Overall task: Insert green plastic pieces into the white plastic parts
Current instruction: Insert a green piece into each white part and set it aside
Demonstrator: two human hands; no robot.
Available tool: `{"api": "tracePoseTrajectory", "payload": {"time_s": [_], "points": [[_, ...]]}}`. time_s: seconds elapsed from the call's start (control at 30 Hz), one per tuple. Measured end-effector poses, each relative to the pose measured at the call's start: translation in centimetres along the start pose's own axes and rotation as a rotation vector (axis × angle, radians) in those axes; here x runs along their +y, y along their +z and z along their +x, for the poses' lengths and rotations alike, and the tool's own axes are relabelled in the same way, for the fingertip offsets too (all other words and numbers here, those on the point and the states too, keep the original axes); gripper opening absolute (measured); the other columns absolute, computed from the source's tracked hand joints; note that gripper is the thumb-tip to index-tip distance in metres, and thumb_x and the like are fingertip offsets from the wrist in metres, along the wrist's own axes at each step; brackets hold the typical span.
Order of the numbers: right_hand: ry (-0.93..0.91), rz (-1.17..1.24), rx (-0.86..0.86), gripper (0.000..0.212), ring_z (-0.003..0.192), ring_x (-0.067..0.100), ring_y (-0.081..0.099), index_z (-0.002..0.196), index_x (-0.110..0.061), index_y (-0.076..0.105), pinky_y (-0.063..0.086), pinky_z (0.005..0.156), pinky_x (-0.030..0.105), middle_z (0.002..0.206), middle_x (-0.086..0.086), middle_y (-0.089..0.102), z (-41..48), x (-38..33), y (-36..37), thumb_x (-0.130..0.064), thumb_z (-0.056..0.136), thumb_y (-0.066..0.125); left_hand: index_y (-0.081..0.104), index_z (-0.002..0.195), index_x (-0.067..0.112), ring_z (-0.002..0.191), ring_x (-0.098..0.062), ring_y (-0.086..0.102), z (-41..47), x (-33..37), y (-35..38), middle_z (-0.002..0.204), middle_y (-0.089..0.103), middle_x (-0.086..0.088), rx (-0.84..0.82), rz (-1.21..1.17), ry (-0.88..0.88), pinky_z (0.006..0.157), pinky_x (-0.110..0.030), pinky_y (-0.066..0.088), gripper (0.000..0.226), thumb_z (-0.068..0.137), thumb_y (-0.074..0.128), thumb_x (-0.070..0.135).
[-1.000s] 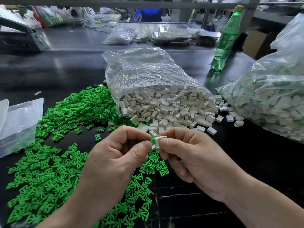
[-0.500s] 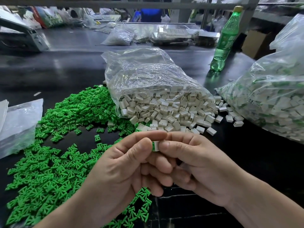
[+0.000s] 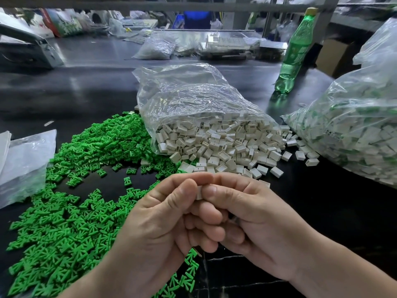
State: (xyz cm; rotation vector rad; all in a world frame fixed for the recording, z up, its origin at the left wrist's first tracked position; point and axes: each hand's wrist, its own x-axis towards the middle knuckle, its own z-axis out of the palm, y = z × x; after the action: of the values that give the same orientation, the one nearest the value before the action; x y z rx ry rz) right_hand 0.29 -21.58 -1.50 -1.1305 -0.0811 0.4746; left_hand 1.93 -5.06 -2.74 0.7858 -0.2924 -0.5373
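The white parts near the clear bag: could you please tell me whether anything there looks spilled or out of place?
Yes: white parts have spilled from the open mouth of the clear bag onto the black table, and a few strays lie apart toward the bigger bag on the right. Nothing looks broken.

Entry: our two hands and forearms, all bare.

1. Our left hand: uncovered down to the wrist, with deep creases over the thumb knuckle.
2. Our right hand: likewise uncovered. Its thumbnail is trimmed short, with a pale edge.
3. Our left forearm: bare as far as the near edge, left of centre.
4. Our right forearm: bare as far as the near right corner.
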Motion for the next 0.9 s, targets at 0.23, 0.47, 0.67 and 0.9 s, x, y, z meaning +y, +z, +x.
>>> {"api": "tracePoseTrajectory", "payload": {"time_s": [0.23, 0.47, 0.67, 0.9], "points": [[0.006, 0.030, -0.023, 0.046, 0.040, 0.004, 0.040, 0.114, 0.008, 0.056, 0.025, 0.034, 0.017, 0.063, 0.000, 0.053, -0.10, 0.07, -0.15, -0.026, 0.087, 0.068, 0.071, 0.109, 0.009, 0.062, -0.024, 0.073, 0.04, -0.05, -0.19, 0.075, 0.073, -0.015, -0.052, 0.022, 0.000, 0.051, -0.030, 0.059, 0.028, 0.085, 0.074, 0.023], [0.001, 0.019, -0.037, 0.050, 0.042, 0.004, 0.041, 0.126, 0.006, 0.055, 0.029, 0.035, 0.016, 0.063, -0.002, 0.057, -0.03, 0.12, 0.07, -0.027, 0.090, 0.064, 0.074, 0.100, 0.011, 0.053, -0.023, 0.070, 0.01, -0.15, -0.05, 0.066, 0.071, -0.014, 0.047, 0.149, 0.089, 0.046, -0.029, 0.055, 0.032, 0.076, 0.082, 0.030], [-0.024, 0.034, -0.037, 0.050, 0.041, 0.004, 0.047, 0.121, 0.013, 0.050, 0.024, 0.035, 0.019, 0.061, -0.001, 0.059, 0.09, 0.30, 0.55, -0.025, 0.092, 0.062, 0.072, 0.101, 0.009, 0.050, -0.024, 0.068, -0.05, -0.10, 0.08, 0.062, 0.069, -0.014, 0.084, 0.174, 0.117, 0.045, -0.029, 0.054, 0.036, 0.075, 0.083, 0.031], [-0.048, 0.020, 0.045, 0.021, 0.040, 0.009, 0.040, 0.072, -0.019, 0.063, 0.026, 0.034, 0.019, 0.056, 0.003, 0.052, 0.30, -0.13, 0.22, -0.027, 0.090, 0.061, 0.068, 0.107, 0.016, 0.061, -0.031, 0.071, 0.07, 0.14, 0.30, 0.075, 0.071, -0.019, 0.061, 0.278, 0.139, 0.052, -0.032, 0.056, 0.025, 0.085, 0.075, 0.023]]}}
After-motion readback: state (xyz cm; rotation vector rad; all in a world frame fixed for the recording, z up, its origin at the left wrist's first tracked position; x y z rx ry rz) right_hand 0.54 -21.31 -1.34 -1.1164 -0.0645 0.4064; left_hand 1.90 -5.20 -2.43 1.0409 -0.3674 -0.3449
